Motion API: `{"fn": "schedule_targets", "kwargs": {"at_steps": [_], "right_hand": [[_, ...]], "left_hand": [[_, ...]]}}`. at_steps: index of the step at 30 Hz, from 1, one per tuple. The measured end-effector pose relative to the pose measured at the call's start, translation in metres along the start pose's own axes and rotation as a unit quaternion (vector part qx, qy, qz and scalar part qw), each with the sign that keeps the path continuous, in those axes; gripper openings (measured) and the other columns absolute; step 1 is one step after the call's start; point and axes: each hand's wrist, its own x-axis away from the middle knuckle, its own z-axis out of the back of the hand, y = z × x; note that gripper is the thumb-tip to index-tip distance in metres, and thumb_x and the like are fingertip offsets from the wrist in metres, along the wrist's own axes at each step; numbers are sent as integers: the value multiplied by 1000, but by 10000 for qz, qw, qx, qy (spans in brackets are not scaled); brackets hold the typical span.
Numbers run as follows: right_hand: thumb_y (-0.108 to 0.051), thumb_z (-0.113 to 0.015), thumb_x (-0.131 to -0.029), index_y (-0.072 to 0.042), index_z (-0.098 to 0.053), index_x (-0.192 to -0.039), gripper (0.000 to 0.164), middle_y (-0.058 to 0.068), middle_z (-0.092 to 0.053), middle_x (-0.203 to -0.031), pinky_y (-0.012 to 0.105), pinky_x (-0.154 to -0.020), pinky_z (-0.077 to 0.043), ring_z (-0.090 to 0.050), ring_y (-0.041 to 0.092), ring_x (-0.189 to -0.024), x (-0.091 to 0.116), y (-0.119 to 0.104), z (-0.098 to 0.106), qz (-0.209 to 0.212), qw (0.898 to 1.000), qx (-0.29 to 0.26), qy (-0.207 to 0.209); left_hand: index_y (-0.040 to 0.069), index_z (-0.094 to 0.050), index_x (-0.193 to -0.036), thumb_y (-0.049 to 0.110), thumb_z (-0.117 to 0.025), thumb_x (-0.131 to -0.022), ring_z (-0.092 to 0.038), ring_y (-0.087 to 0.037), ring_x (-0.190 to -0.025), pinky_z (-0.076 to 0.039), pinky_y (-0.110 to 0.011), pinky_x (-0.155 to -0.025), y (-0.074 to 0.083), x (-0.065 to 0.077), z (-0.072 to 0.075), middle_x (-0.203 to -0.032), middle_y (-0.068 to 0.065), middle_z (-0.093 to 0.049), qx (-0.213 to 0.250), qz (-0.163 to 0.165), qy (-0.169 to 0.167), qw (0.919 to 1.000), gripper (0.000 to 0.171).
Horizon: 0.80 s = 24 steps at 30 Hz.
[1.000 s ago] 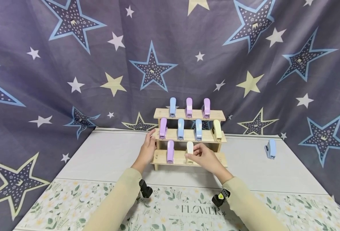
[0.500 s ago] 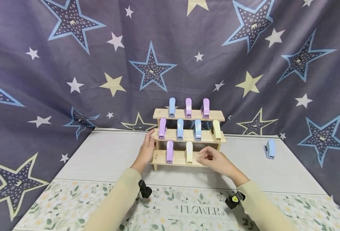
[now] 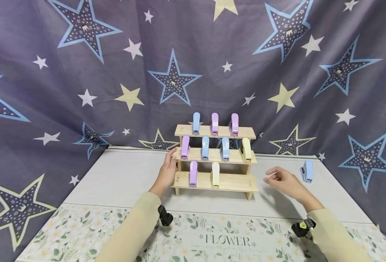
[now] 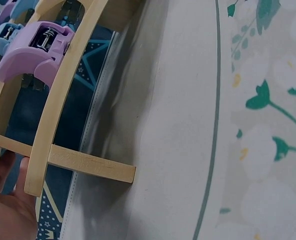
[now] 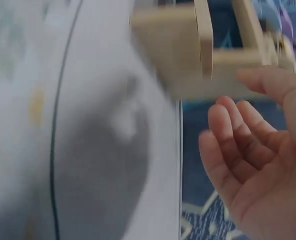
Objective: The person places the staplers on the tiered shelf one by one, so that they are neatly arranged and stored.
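Observation:
A three-tier wooden display rack stands on the table, with staplers on every tier. My left hand is at the rack's left end, its fingers reaching up along the wooden side by the middle tier. Lowest down sit a purple stapler and a cream-yellow stapler, both upright. Right of the rack, my right hand is in the air above the table, fingers loosely bent and holding nothing. Beyond it, a light blue stapler stands alone on the table.
The middle tier bears a purple stapler, two blue ones and a yellow stapler. On top are a blue stapler and two purple ones. Behind hangs a dark star-patterned curtain. A floral strip covers the table's front.
My right hand has let go of the cream-yellow stapler on the lowest tier and moved right, past the rack's end towards the lone blue stapler. My left hand has stayed at the rack's left end.

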Motion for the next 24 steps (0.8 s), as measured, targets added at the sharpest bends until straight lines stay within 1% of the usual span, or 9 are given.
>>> {"fn": "schedule_targets", "kwargs": {"at_steps": [3, 6, 8, 10, 12, 15, 18, 22, 24], "right_hand": [[-25, -67, -97, 7, -55, -124, 44, 12, -67, -95, 29, -67, -56, -64, 23, -80, 3, 18, 18, -207, 9993, -8, 312], [-23, -64, -99, 11, -52, -126, 45, 15, -67, -97, 27, -64, -56, -64, 22, -77, 5, 36, 34, -427, 9967, 14, 697], [-24, -63, -99, 11, -51, -127, 46, 16, -68, -97, 24, -62, -55, -64, 17, -74, 6, 47, 45, -643, 9928, 115, 1009], [-26, -62, -99, 11, -52, -127, 48, 20, -68, -98, 23, -61, -53, -63, 15, -73, 7, 58, 55, -897, 9870, 270, 1305], [-30, -61, -99, 11, -52, -127, 50, 26, -67, -101, 25, -61, -51, -64, 21, -77, 9, 68, 64, -1234, 9793, 487, 1532], [-35, -59, -98, 12, -50, -129, 57, 35, -63, -113, 31, -66, -50, -64, 35, -89, 12, 81, 73, -1760, 9691, 632, 1611], [-38, -58, -98, 14, -45, -133, 64, 37, -58, -123, 33, -69, -50, -63, 43, -100, 12, 94, 76, -2125, 9631, 561, 1553], [-42, -54, -99, 17, -36, -142, 75, 40, -52, -130, 29, -66, -54, -62, 46, -105, 9, 110, 74, -2325, 9612, 46, 1484], [-43, -51, -99, 17, -27, -147, 81, 41, -45, -137, 33, -72, -55, -57, 47, -113, 7, 116, 72, -2477, 9572, -422, 1432]], "left_hand": [[21, -31, -156, 29, -27, -111, -56, -41, -122, -45, -52, -106, 1, 1, 0, -149, -23, -45, -3, 8, -8, 10000, 46], [21, -31, -157, 30, -26, -111, -57, -42, -121, -45, -52, -106, 2, 1, 1, -148, -24, -46, -6, 10, -32, 10000, 46], [21, -31, -157, 30, -26, -111, -57, -43, -120, -45, -53, -106, 2, 2, 1, -148, -24, -46, -8, 3, -36, 10000, 46], [21, -31, -156, 30, -27, -111, -56, -43, -121, -45, -53, -106, 2, 2, 1, -149, -23, -44, 11, -10, -31, 10000, 46], [21, -32, -156, 30, -27, -111, -56, -43, -123, -45, -52, -106, 2, 2, 1, -151, -23, -43, 26, -18, -29, 10000, 46], [20, -32, -156, 29, -27, -111, -55, -42, -124, -45, -52, -106, 1, 2, 1, -151, -22, -43, 36, -24, -28, 10000, 46], [20, -32, -156, 30, -27, -111, -56, -42, -122, -46, -52, -106, 1, 2, 1, -150, -23, -44, -3, -38, -11, 10000, 46], [20, -33, -156, 30, -28, -111, -58, -42, -119, -46, -53, -104, 1, 1, 1, -147, -23, -47, -28, -21, 27, 10000, 46], [20, -32, -156, 30, -28, -111, -58, -42, -120, -47, -52, -104, 2, 1, 1, -147, -23, -47, -31, -26, 14, 10000, 46]]}}
